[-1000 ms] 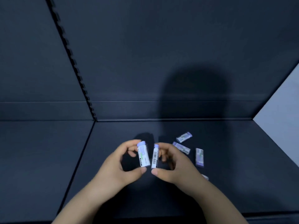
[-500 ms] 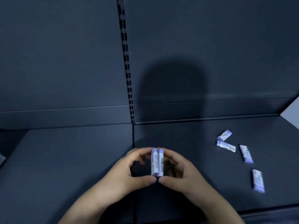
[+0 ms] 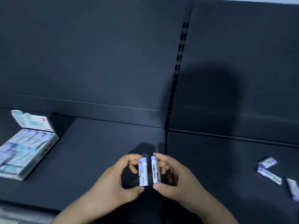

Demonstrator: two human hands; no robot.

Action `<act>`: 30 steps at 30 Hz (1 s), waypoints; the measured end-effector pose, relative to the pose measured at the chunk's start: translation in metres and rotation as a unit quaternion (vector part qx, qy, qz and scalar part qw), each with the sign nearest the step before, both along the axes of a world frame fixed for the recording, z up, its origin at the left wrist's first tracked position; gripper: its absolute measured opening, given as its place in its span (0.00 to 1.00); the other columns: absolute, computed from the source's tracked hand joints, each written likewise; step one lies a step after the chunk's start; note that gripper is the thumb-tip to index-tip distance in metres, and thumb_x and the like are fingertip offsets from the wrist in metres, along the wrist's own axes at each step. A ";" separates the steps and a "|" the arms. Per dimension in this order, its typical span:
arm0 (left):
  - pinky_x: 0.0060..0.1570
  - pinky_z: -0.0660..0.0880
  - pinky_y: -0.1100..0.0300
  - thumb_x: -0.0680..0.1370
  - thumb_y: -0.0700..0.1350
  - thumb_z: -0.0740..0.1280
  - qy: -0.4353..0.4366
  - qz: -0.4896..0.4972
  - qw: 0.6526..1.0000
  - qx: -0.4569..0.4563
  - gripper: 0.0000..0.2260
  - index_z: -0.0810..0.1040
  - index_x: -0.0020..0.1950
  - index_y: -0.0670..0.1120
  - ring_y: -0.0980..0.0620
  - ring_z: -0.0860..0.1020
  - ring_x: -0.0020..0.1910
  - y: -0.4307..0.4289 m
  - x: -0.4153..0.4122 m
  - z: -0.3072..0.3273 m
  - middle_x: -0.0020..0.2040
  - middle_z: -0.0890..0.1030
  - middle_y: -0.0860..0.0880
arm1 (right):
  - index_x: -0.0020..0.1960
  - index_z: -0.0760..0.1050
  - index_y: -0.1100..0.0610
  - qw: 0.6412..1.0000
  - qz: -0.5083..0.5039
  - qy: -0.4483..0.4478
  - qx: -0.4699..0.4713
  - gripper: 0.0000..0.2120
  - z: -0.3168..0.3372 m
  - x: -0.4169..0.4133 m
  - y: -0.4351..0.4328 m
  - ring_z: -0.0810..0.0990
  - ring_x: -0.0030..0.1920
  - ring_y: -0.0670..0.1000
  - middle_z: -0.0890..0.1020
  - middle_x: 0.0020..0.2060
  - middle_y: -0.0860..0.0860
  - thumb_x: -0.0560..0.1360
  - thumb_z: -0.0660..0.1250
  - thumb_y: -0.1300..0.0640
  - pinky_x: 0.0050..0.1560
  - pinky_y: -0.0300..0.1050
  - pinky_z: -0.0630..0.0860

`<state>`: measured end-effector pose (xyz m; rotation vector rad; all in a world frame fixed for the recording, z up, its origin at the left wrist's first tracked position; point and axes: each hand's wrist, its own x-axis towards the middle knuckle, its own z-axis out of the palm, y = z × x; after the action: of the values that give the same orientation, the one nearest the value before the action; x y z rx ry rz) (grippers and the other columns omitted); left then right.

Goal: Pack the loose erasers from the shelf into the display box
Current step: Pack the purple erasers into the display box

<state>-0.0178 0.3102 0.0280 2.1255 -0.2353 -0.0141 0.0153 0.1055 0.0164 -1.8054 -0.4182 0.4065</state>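
Your left hand (image 3: 113, 183) pinches the left eraser (image 3: 143, 172) between thumb and fingertips, and your right hand (image 3: 178, 180) pinches the right eraser (image 3: 155, 170) the same way. Both erasers stand upright side by side with a narrow gap between them, above the front of the shelf (image 3: 97, 151). Close that gap and square the ends so the pair travels as one block. Then carry it left to the display box (image 3: 47, 147), which lies well apart at the shelf's left end with its lid (image 3: 32, 122) raised at the back. The box looks nearly full, but blur hides which slot is free, so find it before you lower. Nothing stands on the shelf between your hands and the box. Mind the box's near wall and the shelf's front edge under your wrists — a dropped eraser could go over. At least three loose erasers (image 3: 268, 175) lie at the far right.
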 end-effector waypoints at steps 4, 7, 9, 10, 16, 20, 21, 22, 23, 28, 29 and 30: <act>0.46 0.66 0.75 0.63 0.42 0.75 -0.005 0.045 0.999 0.011 0.25 0.72 0.57 0.56 0.59 0.76 0.48 0.053 -0.011 -0.004 0.46 0.77 0.63 | 0.60 0.71 0.36 0.998 0.004 -0.026 -0.056 0.29 -0.004 -0.006 0.060 0.75 0.46 0.39 0.76 0.45 0.35 0.61 0.73 0.49 0.50 0.34 0.71; 0.44 0.67 0.74 0.64 0.42 0.75 -0.011 0.042 0.999 0.027 0.25 0.71 0.57 0.56 0.58 0.75 0.45 0.106 -0.012 -0.006 0.45 0.76 0.62 | 0.59 0.70 0.37 0.994 -0.017 -0.065 -0.081 0.28 -0.005 -0.004 0.117 0.75 0.49 0.40 0.76 0.49 0.37 0.61 0.74 0.50 0.53 0.33 0.72; 0.44 0.68 0.74 0.64 0.42 0.75 -0.017 0.035 0.998 0.039 0.25 0.70 0.56 0.57 0.58 0.75 0.45 0.145 -0.009 -0.006 0.46 0.76 0.63 | 0.57 0.69 0.37 0.991 -0.028 -0.091 -0.093 0.27 -0.002 -0.002 0.160 0.74 0.52 0.37 0.75 0.52 0.37 0.63 0.74 0.54 0.52 0.29 0.71; 0.44 0.68 0.73 0.65 0.42 0.75 -0.021 0.030 0.998 0.042 0.25 0.70 0.56 0.58 0.58 0.75 0.45 0.167 -0.006 -0.006 0.47 0.76 0.62 | 0.57 0.68 0.37 0.989 -0.031 -0.104 -0.098 0.27 0.000 0.000 0.183 0.74 0.52 0.36 0.75 0.52 0.37 0.64 0.74 0.55 0.51 0.28 0.70; 0.42 0.69 0.76 0.67 0.42 0.74 -0.032 0.033 0.997 0.069 0.23 0.69 0.53 0.60 0.64 0.75 0.46 0.291 0.004 0.003 0.51 0.72 0.67 | 0.53 0.68 0.39 0.981 -0.029 -0.150 -0.116 0.25 0.004 0.005 0.316 0.72 0.52 0.35 0.72 0.51 0.38 0.63 0.75 0.53 0.49 0.25 0.67; 0.40 0.68 0.74 0.65 0.41 0.73 -0.015 0.022 0.994 0.104 0.26 0.68 0.55 0.62 0.61 0.76 0.42 0.346 0.009 -0.001 0.42 0.76 0.57 | 0.55 0.67 0.41 0.977 -0.018 -0.159 -0.142 0.26 -0.004 0.008 0.364 0.69 0.55 0.33 0.68 0.55 0.39 0.62 0.75 0.51 0.53 0.23 0.64; 0.40 0.68 0.75 0.65 0.41 0.73 -0.011 0.020 0.993 0.115 0.26 0.67 0.55 0.62 0.61 0.76 0.42 0.357 0.009 -0.003 0.42 0.76 0.56 | 0.55 0.66 0.40 0.976 -0.020 -0.153 -0.153 0.26 -0.005 0.009 0.374 0.70 0.54 0.32 0.69 0.54 0.38 0.63 0.75 0.51 0.52 0.22 0.64; 0.40 0.67 0.75 0.65 0.41 0.73 -0.004 0.021 0.992 0.126 0.27 0.66 0.56 0.62 0.61 0.75 0.43 0.365 0.010 -0.005 0.43 0.75 0.56 | 0.57 0.66 0.40 0.975 -0.019 -0.145 -0.168 0.26 -0.006 0.008 0.382 0.70 0.53 0.32 0.70 0.54 0.37 0.64 0.74 0.52 0.51 0.21 0.64; 0.39 0.67 0.75 0.65 0.41 0.72 0.002 0.022 0.991 0.136 0.27 0.66 0.57 0.61 0.62 0.74 0.44 0.370 0.011 -0.007 0.43 0.74 0.56 | 0.59 0.66 0.41 0.973 -0.016 -0.141 -0.182 0.27 -0.007 0.008 0.388 0.70 0.53 0.32 0.70 0.54 0.36 0.65 0.74 0.52 0.51 0.20 0.63; 0.43 0.65 0.78 0.67 0.47 0.72 0.024 0.023 0.979 0.202 0.29 0.66 0.66 0.59 0.63 0.72 0.44 0.387 0.020 -0.014 0.48 0.70 0.59 | 0.69 0.61 0.44 0.949 0.012 -0.172 -0.263 0.33 -0.007 0.012 0.407 0.64 0.64 0.41 0.65 0.59 0.38 0.68 0.70 0.50 0.62 0.29 0.59; 0.47 0.65 0.78 0.67 0.49 0.71 0.025 0.017 0.976 0.215 0.30 0.65 0.67 0.59 0.63 0.72 0.47 0.387 0.022 -0.015 0.50 0.69 0.60 | 0.70 0.60 0.45 0.940 0.021 -0.186 -0.286 0.33 -0.006 0.012 0.408 0.63 0.65 0.42 0.66 0.61 0.39 0.68 0.69 0.49 0.64 0.33 0.60; 0.51 0.65 0.76 0.67 0.52 0.71 0.023 0.010 0.974 0.227 0.30 0.65 0.68 0.59 0.63 0.72 0.51 0.386 0.023 -0.016 0.53 0.69 0.61 | 0.71 0.59 0.45 0.929 0.026 -0.200 -0.310 0.34 -0.005 0.012 0.408 0.63 0.65 0.44 0.67 0.63 0.41 0.68 0.68 0.48 0.66 0.36 0.60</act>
<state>0.0052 0.6965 0.0121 2.5797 -0.1968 -0.1151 0.0273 0.5136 0.0119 -2.5155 -0.6750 0.2104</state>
